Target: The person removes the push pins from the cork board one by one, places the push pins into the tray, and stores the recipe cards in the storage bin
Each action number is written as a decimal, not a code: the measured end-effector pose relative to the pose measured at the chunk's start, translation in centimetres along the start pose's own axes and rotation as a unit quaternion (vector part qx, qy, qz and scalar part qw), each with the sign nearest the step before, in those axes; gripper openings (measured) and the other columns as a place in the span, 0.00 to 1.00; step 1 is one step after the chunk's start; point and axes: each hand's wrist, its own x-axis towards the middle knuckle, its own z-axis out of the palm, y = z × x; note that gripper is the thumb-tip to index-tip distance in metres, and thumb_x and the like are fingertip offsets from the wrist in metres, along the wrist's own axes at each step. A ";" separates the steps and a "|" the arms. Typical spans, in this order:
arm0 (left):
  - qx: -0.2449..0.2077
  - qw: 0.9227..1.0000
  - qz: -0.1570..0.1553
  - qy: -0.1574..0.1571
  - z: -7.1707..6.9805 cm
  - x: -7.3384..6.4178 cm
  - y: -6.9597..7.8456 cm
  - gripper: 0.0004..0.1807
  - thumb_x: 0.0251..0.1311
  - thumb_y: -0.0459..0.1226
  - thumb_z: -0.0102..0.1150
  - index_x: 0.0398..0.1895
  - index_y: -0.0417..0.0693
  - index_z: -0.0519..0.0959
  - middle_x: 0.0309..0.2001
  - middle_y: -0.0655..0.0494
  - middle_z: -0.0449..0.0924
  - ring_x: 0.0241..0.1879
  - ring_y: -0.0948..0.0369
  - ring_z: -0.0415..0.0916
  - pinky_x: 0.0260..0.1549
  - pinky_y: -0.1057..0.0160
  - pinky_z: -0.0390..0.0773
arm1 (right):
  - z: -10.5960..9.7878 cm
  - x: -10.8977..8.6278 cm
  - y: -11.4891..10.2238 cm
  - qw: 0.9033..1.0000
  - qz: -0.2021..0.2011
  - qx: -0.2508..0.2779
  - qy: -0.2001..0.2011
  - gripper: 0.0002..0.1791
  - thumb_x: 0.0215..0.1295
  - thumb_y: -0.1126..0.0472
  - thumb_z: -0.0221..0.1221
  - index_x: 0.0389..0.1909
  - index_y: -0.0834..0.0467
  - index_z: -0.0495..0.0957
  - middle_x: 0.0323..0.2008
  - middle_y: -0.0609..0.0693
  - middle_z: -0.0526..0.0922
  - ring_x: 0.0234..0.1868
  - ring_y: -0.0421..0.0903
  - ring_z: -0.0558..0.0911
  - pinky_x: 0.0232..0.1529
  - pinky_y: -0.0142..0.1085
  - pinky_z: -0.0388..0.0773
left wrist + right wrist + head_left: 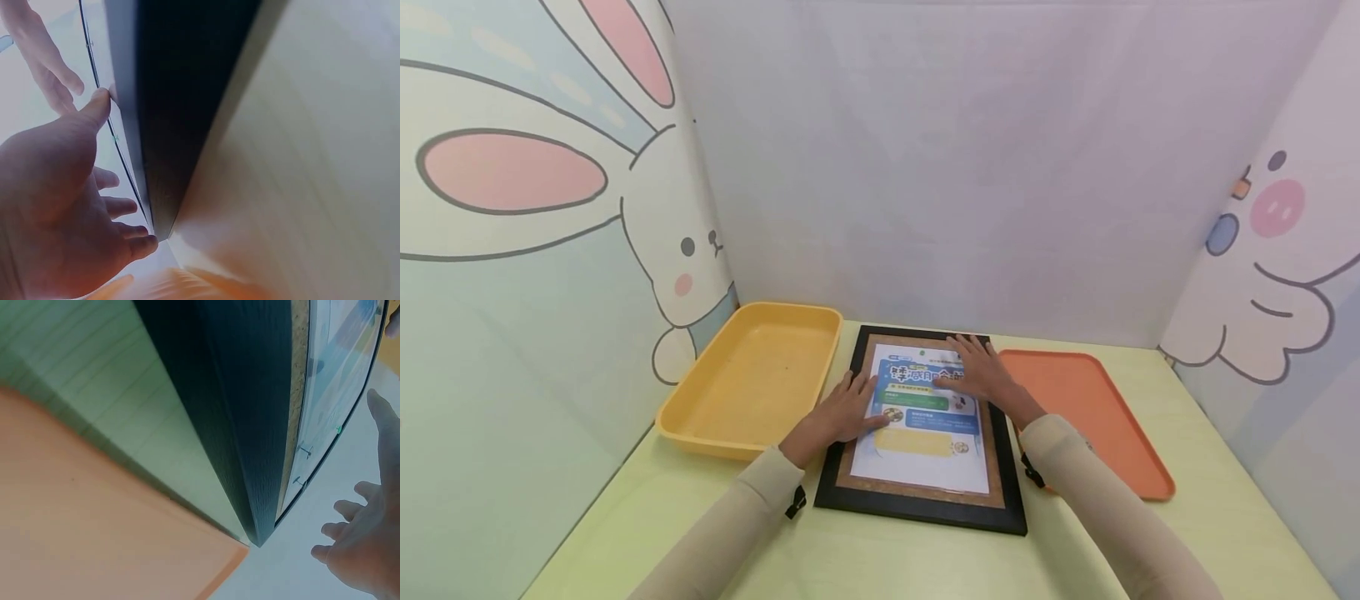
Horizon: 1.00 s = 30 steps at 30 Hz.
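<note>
So the printed sheet (928, 417) is lying face up on the cork board (995, 479), which is being ringed by a black frame (917, 509), flat on the table (925, 571). A green speck (922, 353), maybe a pin head, is showing at the sheet's top edge. The left hand (845, 410) is being held over the sheet's left edge and the right hand (983, 372) over its upper right, fingers spread and fairly straight, nothing being gripped; firm contact isn't being shown clearly. Probably some smoothing or lining-up is being done, so gentle, even pressure is being called for next. Further out, the frame is being flanked closely by a yellow tray (760, 375) on the left and an orange tray (1086, 408) on the right
</note>
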 end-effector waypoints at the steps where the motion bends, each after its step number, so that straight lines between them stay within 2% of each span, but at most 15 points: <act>1: -0.001 1.000 -0.001 -0.002 0.0 0.0 0.0 0.50 0.71 0.64 0.54 0.84 0.45 0.51 0.83 0.42 0.48 0.81 0.39 0.43 0.75 0.42 0.57 | 0.1 0.0 0.0 1.000 -0.001 0.001 -0.001 0.57 0.62 0.33 0.67 0.81 0.62 0.56 0.79 0.65 0.58 0.80 0.69 0.53 0.76 0.67 0.45; 12: -0.007 1.000 -0.005 -0.011 0.5 -0.2 -0.2 0.49 0.71 0.66 0.50 0.84 0.46 0.53 0.83 0.42 0.47 0.81 0.39 0.42 0.74 0.41 0.58 | 1.1 0.6 -0.1 1.000 -0.006 0.002 0.000 0.56 0.62 0.32 0.66 0.79 0.62 0.59 0.77 0.65 0.62 0.78 0.68 0.58 0.76 0.66 0.48; 19: 0.015 1.000 -0.004 -0.008 0.7 -0.2 -0.3 0.49 0.71 0.67 0.48 0.83 0.46 0.55 0.83 0.43 0.47 0.81 0.40 0.43 0.74 0.43 0.59 | 1.5 0.9 -0.1 1.000 -0.023 0.007 0.018 0.55 0.61 0.34 0.69 0.77 0.65 0.62 0.74 0.65 0.68 0.74 0.67 0.65 0.75 0.62 0.56; 30: 0.023 1.000 -0.001 0.000 0.5 -0.3 -0.2 0.48 0.71 0.66 0.49 0.83 0.46 0.57 0.83 0.42 0.48 0.81 0.41 0.44 0.74 0.43 0.60 | 2.0 1.6 -0.1 0.999 0.015 0.047 0.002 0.54 0.63 0.34 0.68 0.81 0.59 0.58 0.73 0.64 0.68 0.74 0.65 0.66 0.68 0.64 0.67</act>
